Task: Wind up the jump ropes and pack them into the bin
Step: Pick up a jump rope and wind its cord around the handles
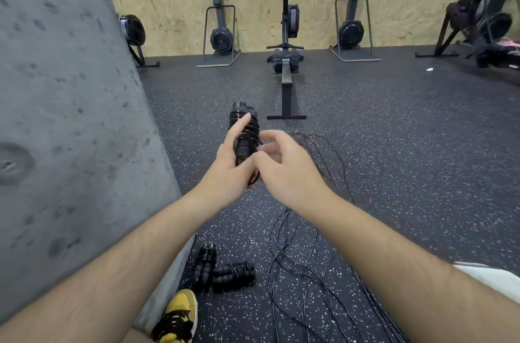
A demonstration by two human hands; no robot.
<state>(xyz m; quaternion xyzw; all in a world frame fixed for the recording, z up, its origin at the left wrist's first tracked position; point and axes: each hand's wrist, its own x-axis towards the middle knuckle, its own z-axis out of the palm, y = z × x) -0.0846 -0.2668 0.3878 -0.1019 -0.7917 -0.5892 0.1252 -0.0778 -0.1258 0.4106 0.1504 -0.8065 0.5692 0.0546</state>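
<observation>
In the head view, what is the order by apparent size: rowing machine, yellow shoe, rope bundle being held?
Largest: rowing machine. Then rope bundle and yellow shoe, which look alike; the shoe is nearer and partly cut off.

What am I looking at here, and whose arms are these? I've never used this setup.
One picture only, from a camera worn on a person's head, looking forward and down. No robot: the arms are that person's own. The left hand grips a jump rope with cord wound round its handles; the right hand is beside it, blurred, so I cannot tell whether it holds cord. On the speckled floor lie two wound ropes by a yellow shoe and loose cords. A rowing machine stands ahead. No bin shows.
</observation>
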